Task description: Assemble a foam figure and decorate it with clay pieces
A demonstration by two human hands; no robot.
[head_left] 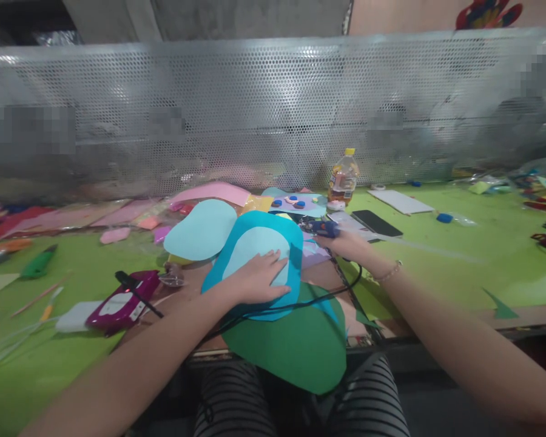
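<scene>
My left hand (261, 276) lies flat with its fingers spread on a pale blue cut-out piece (243, 249). That piece sits on a larger bright blue sheet (293, 233) with rounded corners. My right hand (346, 243) is wrapped round a dark blue glue gun (324, 228), whose nozzle points left near the sheet's upper right edge. A long translucent glue stick trails from its back, and a black cord (318, 298) loops below. Beneath the blue sheet, a dark green rounded sheet (295, 346) hangs over the table edge. Another pale blue shape (202, 229) lies at upper left.
A perforated metal screen (255, 109) runs behind the table. A bottle (344, 179) with a yellow cap stands before it. At right lie a black phone (377, 223) and a white board (401, 201). A magenta box (125, 303) and green cutter (39, 262) lie at left.
</scene>
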